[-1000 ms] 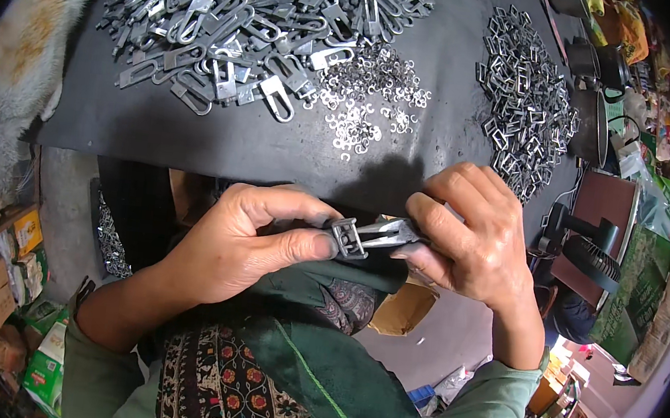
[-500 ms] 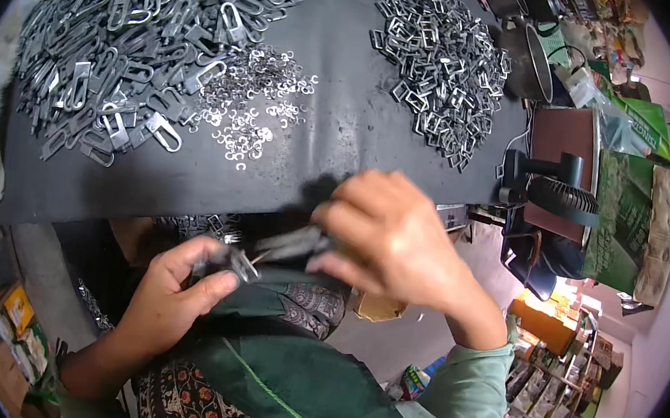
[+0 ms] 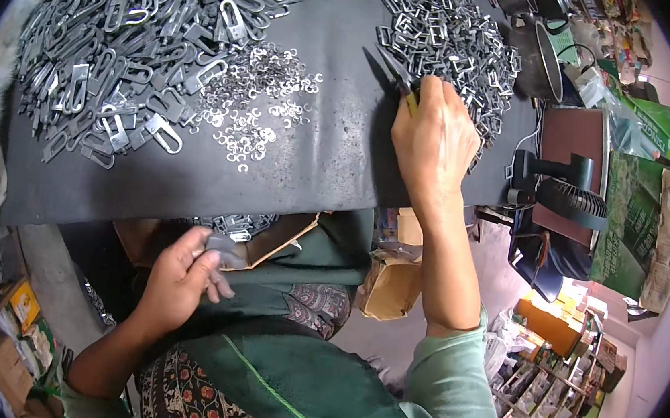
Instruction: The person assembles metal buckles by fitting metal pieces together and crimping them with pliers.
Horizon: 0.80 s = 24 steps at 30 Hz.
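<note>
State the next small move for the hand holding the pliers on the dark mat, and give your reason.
Probably a short reach forward to pick one buckle from the small buckle pile. The right hand rests on the dark mat at that pile's edge, pliers pointing into it, while the left hand sits low by the cardboard box of finished pieces.

Green sleeves (image 3: 447, 381) — floral-patterned cloth (image 3: 196, 397)

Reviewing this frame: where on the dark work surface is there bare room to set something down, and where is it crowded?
Bare: the front strip of the dark mat below the small rings, and the band between those rings and the right hand. Crowded: the left pile of long metal clips and the pile of small buckles at upper right, which the right hand reaches into. The left hand sits below the mat edge.
</note>
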Motion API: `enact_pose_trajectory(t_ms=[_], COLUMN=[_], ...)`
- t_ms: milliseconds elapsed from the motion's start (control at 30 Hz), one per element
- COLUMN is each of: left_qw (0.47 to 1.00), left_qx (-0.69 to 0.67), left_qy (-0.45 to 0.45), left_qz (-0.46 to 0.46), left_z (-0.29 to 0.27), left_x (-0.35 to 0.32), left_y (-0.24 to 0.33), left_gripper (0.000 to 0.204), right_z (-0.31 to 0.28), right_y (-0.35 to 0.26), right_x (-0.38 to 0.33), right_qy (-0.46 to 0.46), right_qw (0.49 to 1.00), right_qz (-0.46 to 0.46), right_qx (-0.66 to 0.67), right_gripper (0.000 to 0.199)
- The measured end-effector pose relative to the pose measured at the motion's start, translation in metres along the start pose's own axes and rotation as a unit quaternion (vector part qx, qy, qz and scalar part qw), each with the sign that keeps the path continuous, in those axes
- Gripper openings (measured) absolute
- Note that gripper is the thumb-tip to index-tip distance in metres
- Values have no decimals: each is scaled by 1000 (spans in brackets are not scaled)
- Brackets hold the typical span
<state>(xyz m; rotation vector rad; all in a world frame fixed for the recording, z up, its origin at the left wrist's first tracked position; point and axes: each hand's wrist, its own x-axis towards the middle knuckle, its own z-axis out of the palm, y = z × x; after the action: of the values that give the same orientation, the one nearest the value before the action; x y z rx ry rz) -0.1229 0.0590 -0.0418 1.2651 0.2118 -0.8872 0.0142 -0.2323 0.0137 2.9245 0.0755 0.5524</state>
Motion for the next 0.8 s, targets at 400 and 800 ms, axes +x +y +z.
enact_pose_trajectory(t_ms=[400,800], left_qw=[994,991], left_qx=[78,40], left_qy=[-4,-13], left_qz=[80,128], left_z=[10,25], left_x=[-11,-12], left_y=[36,72], left_gripper=[17,15], right_z=[-4,-78], right_y=[-12,-38], right_x=[3,-28], right_qy=[5,-346], right_qw=[998,780], right_qz=[-59,-148], right_qx=[21,501], right_gripper=[20,16])
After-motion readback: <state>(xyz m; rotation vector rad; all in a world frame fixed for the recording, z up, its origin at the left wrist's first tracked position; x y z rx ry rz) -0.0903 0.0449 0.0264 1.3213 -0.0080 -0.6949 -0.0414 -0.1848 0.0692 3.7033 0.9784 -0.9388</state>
